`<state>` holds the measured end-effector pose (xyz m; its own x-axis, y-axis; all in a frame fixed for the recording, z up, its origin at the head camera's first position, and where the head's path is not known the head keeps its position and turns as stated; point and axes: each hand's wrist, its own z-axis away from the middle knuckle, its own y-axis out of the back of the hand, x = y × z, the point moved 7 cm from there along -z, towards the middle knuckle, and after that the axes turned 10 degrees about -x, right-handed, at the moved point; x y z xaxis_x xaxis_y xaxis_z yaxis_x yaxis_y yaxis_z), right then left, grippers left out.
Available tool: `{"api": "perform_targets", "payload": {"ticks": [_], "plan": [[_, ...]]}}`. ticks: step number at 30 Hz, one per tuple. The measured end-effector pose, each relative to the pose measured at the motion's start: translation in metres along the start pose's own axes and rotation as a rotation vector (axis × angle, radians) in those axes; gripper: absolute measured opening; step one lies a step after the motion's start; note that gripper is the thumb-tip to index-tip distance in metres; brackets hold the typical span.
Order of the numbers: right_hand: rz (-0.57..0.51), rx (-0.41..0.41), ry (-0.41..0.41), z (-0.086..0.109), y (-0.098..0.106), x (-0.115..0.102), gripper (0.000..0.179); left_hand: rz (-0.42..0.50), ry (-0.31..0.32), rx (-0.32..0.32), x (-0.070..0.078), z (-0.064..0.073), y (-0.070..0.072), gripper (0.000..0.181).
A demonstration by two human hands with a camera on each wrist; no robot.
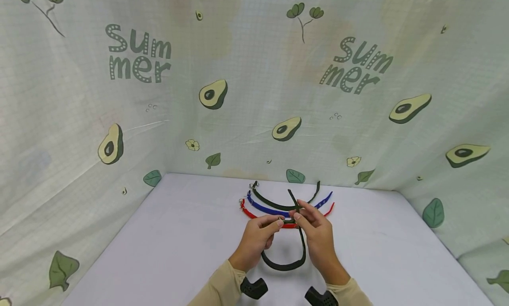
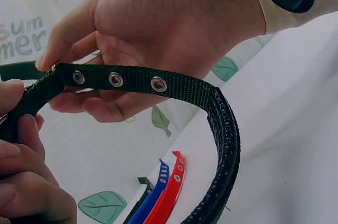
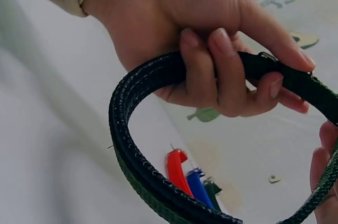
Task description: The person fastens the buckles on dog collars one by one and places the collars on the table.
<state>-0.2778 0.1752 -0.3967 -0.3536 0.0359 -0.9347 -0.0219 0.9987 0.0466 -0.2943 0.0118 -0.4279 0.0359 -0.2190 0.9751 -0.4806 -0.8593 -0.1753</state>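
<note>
Both hands hold a dark green collar (image 1: 284,267), bent into a loop that hangs below them. My left hand (image 1: 253,240) grips the strap by its metal fittings; in the right wrist view its fingers curl round the band beside a small metal ring (image 3: 268,56). With thumb and fingers my right hand (image 1: 320,237) pinches the strap where two parts cross, and the free strap end (image 1: 292,195) points up past the fingertips. Metal eyelets (image 2: 115,80) line the band in the left wrist view. A padded inner side shows lower on the loop.
Behind the hands, three collars lie curved in a nested row on the white table (image 1: 179,239): red (image 1: 248,213), blue (image 1: 321,203) and another dark green one (image 1: 274,204). The hands partly cover them. A printed cloth (image 1: 246,54) with avocados hangs round the table's back and sides.
</note>
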Motion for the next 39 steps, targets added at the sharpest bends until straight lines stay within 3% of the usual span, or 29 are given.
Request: {"api": "perform_targets", "payload": {"ticks": [8, 14, 21, 29, 39], "plan": [[-0.02, 0.008, 0.008, 0.0, -0.001, -0.002, 0.035, -0.008, 0.012, -0.02, -0.002, 0.0, -0.001, 0.032], [0.052, 0.032, 0.039, 0.002, 0.001, -0.006, 0.031, -0.046, 0.01, -0.028, -0.002, 0.0, -0.003, 0.034], [0.164, -0.005, 0.109, 0.004, 0.0, -0.016, 0.03, -0.072, 0.021, -0.028, -0.002, 0.001, -0.006, 0.03], [0.1, -0.033, 0.162, 0.003, 0.002, -0.018, 0.031, -0.041, 0.019, -0.035, -0.001, 0.001, -0.005, 0.03], [0.105, -0.082, 0.282, 0.004, 0.001, -0.026, 0.028, -0.078, -0.021, 0.043, 0.0, 0.001, 0.002, 0.029]]}}
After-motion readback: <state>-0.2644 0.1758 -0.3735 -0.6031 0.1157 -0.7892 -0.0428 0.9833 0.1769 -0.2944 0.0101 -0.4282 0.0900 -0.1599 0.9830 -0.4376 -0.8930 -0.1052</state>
